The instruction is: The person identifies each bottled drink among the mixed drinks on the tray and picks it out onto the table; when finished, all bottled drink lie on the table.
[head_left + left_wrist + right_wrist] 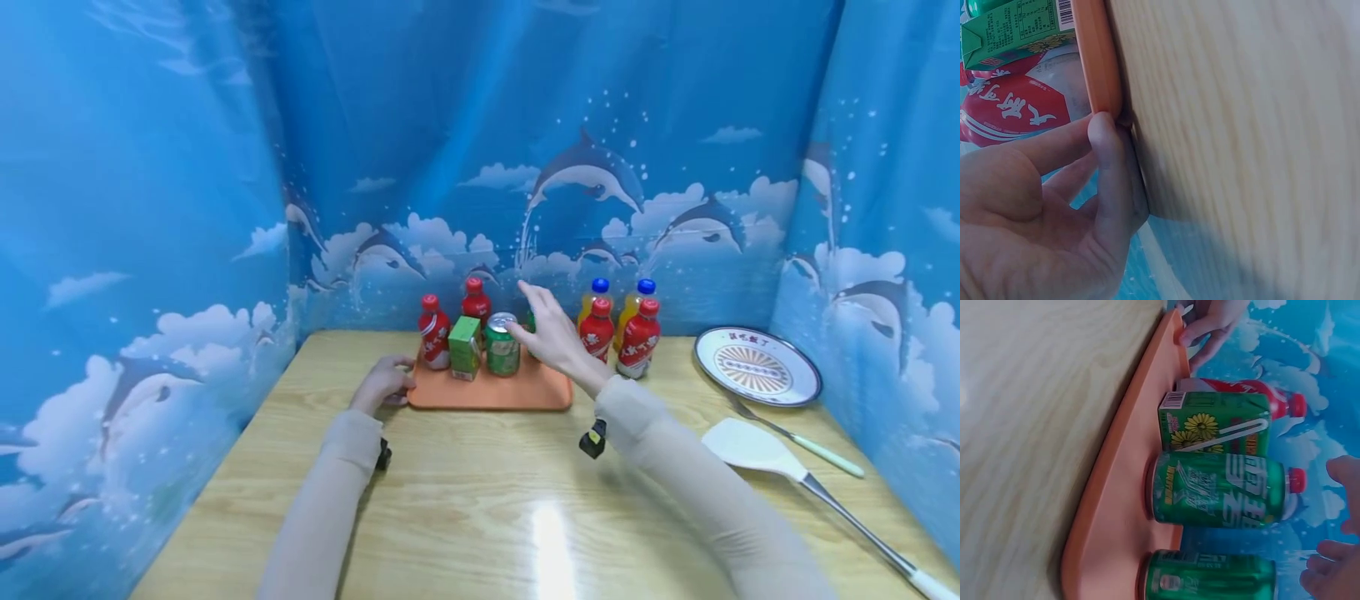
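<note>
Blue curtain (420,108) printed with dolphins and clouds walls in a pale wood-grain bench (450,508). At left, a light-sleeved forearm slants up and inward, and its left grip (385,383) lies low, thumb and bent fingers grasping the orange tray (487,394) at its left edge near the front corner. Standing on the tray, from the left, are a red bottle (433,337), a green carton (464,352) with another red-capped bottle (476,300) behind it, a green can (502,348) and a second can (1210,578). Over the tray's right part hangs the right grip (553,332), released, fingers extended and apart from the cans, its forearm reaching in diagonally from the lower right. Just beyond the tray stand two red bottles (638,340), two yellow bottles (628,312) with blue caps behind them. Farther right rest a white plate (752,372), a green-handled fork (825,454) and a white-headed spatula (806,480).
</note>
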### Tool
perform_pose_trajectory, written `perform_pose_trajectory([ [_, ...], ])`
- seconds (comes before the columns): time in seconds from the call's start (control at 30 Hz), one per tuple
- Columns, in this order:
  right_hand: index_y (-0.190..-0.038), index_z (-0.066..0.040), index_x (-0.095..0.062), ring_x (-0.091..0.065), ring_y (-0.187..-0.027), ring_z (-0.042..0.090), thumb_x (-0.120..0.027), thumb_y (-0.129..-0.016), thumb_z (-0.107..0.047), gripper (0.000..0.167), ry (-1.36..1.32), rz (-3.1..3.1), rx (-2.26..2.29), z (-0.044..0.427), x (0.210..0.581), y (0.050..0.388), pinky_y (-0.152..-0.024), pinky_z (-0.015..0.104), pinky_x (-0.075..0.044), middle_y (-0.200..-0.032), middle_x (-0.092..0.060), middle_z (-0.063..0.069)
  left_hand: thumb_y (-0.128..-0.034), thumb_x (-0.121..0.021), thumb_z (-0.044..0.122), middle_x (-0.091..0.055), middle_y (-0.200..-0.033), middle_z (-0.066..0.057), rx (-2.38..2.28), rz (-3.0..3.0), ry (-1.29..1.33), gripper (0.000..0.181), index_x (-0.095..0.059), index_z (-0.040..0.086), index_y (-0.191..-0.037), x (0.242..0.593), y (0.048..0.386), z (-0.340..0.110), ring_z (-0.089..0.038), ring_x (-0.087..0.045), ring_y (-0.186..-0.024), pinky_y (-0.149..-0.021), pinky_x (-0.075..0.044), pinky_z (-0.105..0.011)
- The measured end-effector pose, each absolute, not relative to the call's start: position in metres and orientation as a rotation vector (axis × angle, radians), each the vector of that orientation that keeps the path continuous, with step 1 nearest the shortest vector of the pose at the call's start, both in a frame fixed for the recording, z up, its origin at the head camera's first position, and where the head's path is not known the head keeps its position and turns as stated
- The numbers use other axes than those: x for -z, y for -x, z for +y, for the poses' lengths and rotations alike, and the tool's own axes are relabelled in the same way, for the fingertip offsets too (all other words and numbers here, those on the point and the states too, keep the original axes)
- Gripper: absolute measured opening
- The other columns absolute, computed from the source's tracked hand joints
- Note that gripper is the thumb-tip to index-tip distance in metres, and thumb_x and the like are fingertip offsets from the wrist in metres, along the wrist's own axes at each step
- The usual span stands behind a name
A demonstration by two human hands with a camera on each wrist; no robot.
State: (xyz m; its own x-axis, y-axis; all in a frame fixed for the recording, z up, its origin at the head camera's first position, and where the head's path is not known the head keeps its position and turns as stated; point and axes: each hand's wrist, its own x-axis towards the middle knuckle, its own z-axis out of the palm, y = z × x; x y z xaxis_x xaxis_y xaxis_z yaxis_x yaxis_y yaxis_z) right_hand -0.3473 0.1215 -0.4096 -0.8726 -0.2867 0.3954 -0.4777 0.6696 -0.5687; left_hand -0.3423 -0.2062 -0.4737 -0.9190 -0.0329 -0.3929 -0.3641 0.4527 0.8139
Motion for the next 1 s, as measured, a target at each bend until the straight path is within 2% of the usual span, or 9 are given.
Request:
perform_pose_trajectory([
  [0.17,-0.168,-0.015,-0.026,-0.037,-0.155,0.037,-0.065,-0.104,-0.041,0.079,-0.596,-2.69,-1.01,0.103,0.417,0.366,-0.124,0.063,-0.038,-0.168,-0.035,0.014,-0.0994,-0.062,0.002,-0.062,-0.134,-0.022,-1.444,2.379,0.346,0.062,-0.045,0.008,-0.158,0.475,0.343,-0.206,-0.01,-0.06,-0.067,-0.059,-0.056,-0.021],
  [0.47,-0.169,-0.013,-0.023,-0.038,-0.154,0.037,-0.06,-0.106,-0.047,0.081,-0.562,-2.799,-0.952,0.076,0.416,0.389,-0.123,0.058,-0.041,-0.169,-0.033,0.017,-0.0985,-0.063,0.0,-0.067,-0.103,-0.01,-1.44,2.387,0.356,0.063,-0.045,0.009,-0.158,0.473,0.343,-0.205,-0.01,-0.062,-0.069,-0.06,-0.057,-0.02],
  [0.63,-0.169,-0.011,-0.022,-0.038,-0.154,0.038,-0.057,-0.107,-0.048,0.08,-0.55,-2.853,-0.857,0.066,0.414,0.398,-0.123,0.059,-0.04,-0.168,-0.033,0.02,-0.0982,-0.063,0.0,-0.064,-0.108,-0.012,-1.465,2.381,0.354,0.062,-0.046,0.008,-0.158,0.473,0.342,-0.206,-0.01,-0.061,-0.067,-0.058,-0.056,-0.021],
  [0.83,-0.169,-0.013,-0.022,-0.037,-0.155,0.039,-0.051,-0.108,-0.053,0.079,-0.504,-2.931,-0.806,0.059,0.414,0.407,-0.123,0.058,-0.041,-0.17,-0.03,0.021,-0.1001,-0.062,0.001,-0.065,-0.098,-0.008,-1.484,2.362,0.327,0.06,-0.046,0.009,-0.158,0.477,0.343,-0.207,-0.011,-0.06,-0.069,-0.059,-0.056,-0.022],
  [1.0,-0.169,-0.016,-0.025,-0.031,-0.159,0.04,-0.054,-0.106,-0.055,0.079,-0.484,-2.959,-0.901,0.051,0.411,0.414,-0.125,0.06,-0.038,-0.173,-0.025,0.021,-0.1002,-0.062,0.002,-0.064,-0.098,-0.008,-1.487,2.367,0.338,0.06,-0.046,0.009,-0.158,0.475,0.342,-0.208,-0.01,-0.059,-0.069,-0.058,-0.055,-0.021],
])
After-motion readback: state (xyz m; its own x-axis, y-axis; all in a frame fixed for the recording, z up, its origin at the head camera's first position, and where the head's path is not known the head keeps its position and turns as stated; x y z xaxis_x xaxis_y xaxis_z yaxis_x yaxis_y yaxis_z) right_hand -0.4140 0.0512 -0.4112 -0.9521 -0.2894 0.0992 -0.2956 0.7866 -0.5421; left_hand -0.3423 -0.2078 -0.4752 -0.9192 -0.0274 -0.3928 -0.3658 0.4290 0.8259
